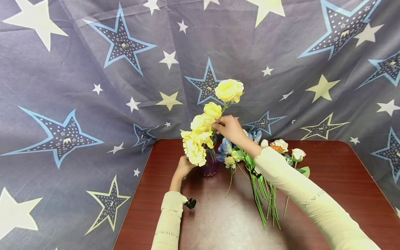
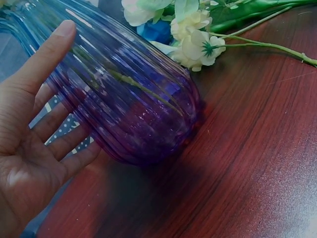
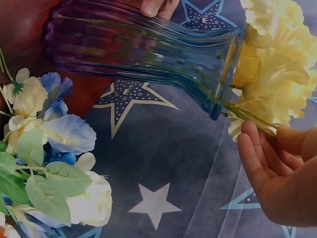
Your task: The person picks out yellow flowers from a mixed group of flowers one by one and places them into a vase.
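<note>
A ribbed glass vase (image 1: 210, 167), purple at its base and blue toward the mouth, stands on the table. My left hand (image 2: 29, 163) holds it from the left, thumb on the near side and fingers behind. Ruffled yellow flowers (image 1: 195, 149) spill over the mouth, and a stem shows through the glass. My right hand (image 3: 285, 171) pinches a green stem (image 3: 247, 116) just outside the rim between thumb and fingertips. Above that hand, a tall yellow flower (image 1: 229, 91) leans up and right. Which bloom the pinched stem bears is partly hidden.
Right of the vase, a loose bunch of long green stems (image 1: 259, 201) lies on the red-brown table (image 1: 337, 194). Its heads include blue flowers (image 1: 225, 147) and a pale pink rose (image 1: 298, 155). A star-patterned cloth (image 1: 78, 90) hangs behind the table.
</note>
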`<state>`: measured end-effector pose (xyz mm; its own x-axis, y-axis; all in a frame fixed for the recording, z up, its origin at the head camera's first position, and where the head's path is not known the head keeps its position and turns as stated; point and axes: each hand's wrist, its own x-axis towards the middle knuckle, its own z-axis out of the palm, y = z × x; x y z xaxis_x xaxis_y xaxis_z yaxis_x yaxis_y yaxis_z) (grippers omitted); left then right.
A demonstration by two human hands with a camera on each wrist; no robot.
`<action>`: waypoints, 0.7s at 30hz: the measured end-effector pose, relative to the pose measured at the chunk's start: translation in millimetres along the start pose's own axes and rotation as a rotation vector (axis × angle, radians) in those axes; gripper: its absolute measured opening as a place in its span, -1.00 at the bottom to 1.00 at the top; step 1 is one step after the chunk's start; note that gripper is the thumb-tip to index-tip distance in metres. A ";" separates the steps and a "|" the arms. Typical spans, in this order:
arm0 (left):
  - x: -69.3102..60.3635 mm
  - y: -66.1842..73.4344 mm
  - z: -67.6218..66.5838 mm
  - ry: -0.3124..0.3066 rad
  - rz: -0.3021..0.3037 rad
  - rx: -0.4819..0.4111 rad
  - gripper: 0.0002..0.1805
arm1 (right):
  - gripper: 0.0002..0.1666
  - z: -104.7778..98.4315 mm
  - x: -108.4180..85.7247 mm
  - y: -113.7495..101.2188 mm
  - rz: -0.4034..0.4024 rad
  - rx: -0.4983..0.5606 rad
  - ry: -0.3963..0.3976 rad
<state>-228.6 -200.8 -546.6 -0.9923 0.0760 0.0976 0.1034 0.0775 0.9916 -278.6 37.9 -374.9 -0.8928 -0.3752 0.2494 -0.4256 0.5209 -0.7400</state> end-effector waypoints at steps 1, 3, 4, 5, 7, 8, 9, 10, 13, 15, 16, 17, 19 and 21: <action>-0.3 0.2 0.0 0.000 0.004 0.003 -0.56 | -0.66 0.0 0.0 0.3 0.004 0.002 -0.003; -0.3 0.1 -0.3 -0.003 0.004 0.005 -0.56 | -0.62 -0.1 0.0 0.5 0.017 -0.009 -0.015; -0.1 -0.2 -0.4 -0.003 0.007 0.011 -0.56 | -0.63 -0.1 -0.1 0.6 0.024 -0.020 -0.018; 0.1 -0.3 -0.4 -0.002 0.006 0.011 -0.57 | -0.63 -0.1 0.0 0.4 0.030 -0.037 -0.021; 0.2 -1.0 -0.7 0.002 -0.007 0.008 -0.60 | -0.70 0.6 0.5 0.3 0.071 -0.043 -0.022; 0.4 -1.5 -0.7 0.006 -0.014 0.003 -0.62 | -0.75 1.3 0.9 0.4 0.097 -0.042 -0.014; 0.6 -1.6 -0.6 0.007 -0.021 -0.003 -0.64 | -0.79 1.6 1.3 0.2 0.118 -0.052 -0.003; 0.6 -1.6 -0.5 0.008 -0.025 -0.008 -0.65 | -0.79 2.4 2.2 0.5 0.120 -0.073 0.006; 0.0 -0.9 0.4 0.016 -0.031 -0.013 -0.66 | -0.67 4.6 4.7 1.5 0.109 -0.121 0.027; -0.6 -0.1 1.0 0.019 -0.029 -0.013 -0.64 | -0.61 5.8 5.5 3.0 0.093 -0.125 0.026; -0.8 0.6 1.3 0.021 -0.024 -0.010 -0.63 | -0.62 6.7 5.6 4.3 0.086 -0.109 0.017; -1.1 1.1 1.5 0.023 -0.019 -0.005 -0.62 | -0.64 7.4 5.4 5.5 0.091 -0.083 0.009; -1.7 1.9 1.7 0.023 -0.011 -0.002 -0.61 | -0.70 8.5 4.1 7.5 0.103 -0.041 -0.016; -1.4 2.6 1.7 0.023 -0.003 0.004 -0.60 | -0.74 9.8 3.2 8.7 0.112 0.000 -0.039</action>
<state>-226.8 -199.0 -544.3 -0.9939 0.0530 0.0963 0.1005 0.0821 0.9915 -283.7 33.7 -386.6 -0.9285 -0.3439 0.1403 -0.3230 0.5612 -0.7620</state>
